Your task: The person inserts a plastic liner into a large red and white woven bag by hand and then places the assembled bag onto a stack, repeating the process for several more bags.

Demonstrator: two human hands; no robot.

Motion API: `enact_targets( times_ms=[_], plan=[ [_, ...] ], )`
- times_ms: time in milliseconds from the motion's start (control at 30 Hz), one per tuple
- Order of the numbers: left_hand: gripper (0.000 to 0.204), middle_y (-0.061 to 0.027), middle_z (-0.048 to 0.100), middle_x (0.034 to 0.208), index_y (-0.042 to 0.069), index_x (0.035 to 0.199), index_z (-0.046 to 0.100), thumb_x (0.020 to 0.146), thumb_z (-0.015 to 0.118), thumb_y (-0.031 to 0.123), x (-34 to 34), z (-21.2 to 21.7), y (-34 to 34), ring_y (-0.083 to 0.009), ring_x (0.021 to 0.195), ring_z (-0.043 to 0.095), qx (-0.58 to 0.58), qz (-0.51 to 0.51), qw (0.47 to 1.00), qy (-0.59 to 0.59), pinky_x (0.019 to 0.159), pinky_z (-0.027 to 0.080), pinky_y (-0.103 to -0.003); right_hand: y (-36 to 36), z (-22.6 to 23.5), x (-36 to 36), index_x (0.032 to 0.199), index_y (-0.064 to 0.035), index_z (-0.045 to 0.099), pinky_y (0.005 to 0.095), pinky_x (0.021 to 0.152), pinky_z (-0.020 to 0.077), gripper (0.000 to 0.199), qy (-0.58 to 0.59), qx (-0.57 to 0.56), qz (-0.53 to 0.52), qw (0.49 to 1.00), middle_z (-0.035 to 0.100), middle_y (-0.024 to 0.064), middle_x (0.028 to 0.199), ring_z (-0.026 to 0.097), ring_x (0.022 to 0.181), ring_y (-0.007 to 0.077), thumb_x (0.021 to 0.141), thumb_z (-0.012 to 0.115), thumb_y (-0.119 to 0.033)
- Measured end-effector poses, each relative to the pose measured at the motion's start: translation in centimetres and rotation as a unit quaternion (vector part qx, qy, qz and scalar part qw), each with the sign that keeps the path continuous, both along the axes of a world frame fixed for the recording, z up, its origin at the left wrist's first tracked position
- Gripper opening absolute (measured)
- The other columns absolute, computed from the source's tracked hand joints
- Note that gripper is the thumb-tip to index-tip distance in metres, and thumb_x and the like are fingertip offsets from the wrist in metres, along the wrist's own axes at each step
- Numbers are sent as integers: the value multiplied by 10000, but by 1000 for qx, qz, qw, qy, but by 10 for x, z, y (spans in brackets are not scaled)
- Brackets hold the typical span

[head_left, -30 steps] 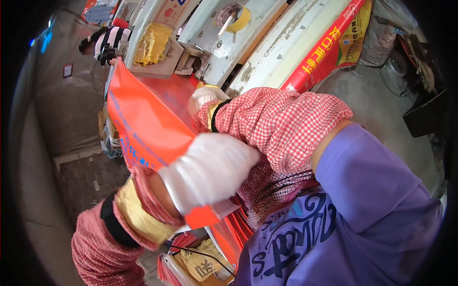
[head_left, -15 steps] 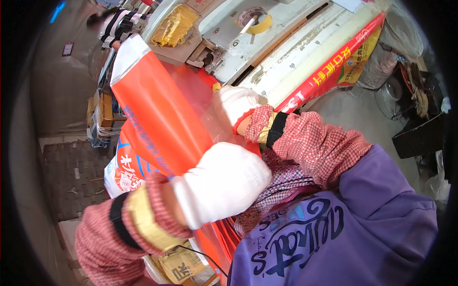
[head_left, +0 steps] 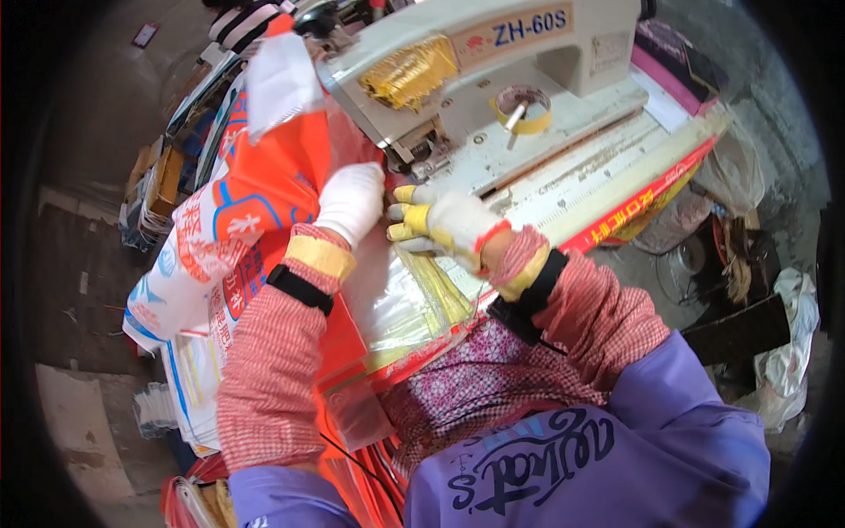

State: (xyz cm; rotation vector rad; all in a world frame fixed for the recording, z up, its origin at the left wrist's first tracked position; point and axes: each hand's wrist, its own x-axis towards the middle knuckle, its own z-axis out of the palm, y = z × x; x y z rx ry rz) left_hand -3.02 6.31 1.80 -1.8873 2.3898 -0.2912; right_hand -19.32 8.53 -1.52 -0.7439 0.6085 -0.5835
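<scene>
An industrial sewing machine (head_left: pixel 493 66), grey-white, stands ahead of me. My left hand (head_left: pixel 354 204), in a white knit glove, is closed beside its needle area, seemingly on the edge of an orange-and-white woven plastic sack (head_left: pixel 304 145). The fingertips are partly hidden. The sack spreads left of the machine, crumpled, with its white end up. My right hand (head_left: pixel 449 224), gloved with yellow-coated fingertips, is just right of the left one. Its fingers stretch leftward, slightly bent and apart, with nothing visible in them. Below both hands lies a clear plastic-covered surface (head_left: pixel 400 304).
A tape roll (head_left: pixel 525 110) with a white stick across it rests on the machine bed. A printed white sack (head_left: pixel 189 255) hangs at the left. Cardboard pieces (head_left: pixel 165 180) stand behind it. A pink-and-black box (head_left: pixel 678 66) sits at the far right, with clear bags (head_left: pixel 735 167) below.
The orange sack has gone from across my front to the machine's left side. My left hand has moved away from my body to the needle area. My right hand's fingers have spread into view.
</scene>
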Motion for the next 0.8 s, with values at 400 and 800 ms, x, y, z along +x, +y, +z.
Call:
enact_targets(
  times_ms=[400,800],
  plan=[
    [120,-112,602,944,91,692,576,594,642,68,16,198,205,-280,886,565,-250,-174,944,-124,800,454,-385,-10,17,55,1000,-63,612,392,845,448,272,442,-658,16,610,612,150,1002,556,978,312,742,533,-97],
    [692,-149,446,1294,93,1297,414,692,709,256,189,80,263,-313,1059,532,-209,243,947,30,851,456,-365,64,99,-1,1061,-27,580,235,681,435,224,17,-446,-136,885,599,8,873,519,773,69,855,557,-112]
  ],
)
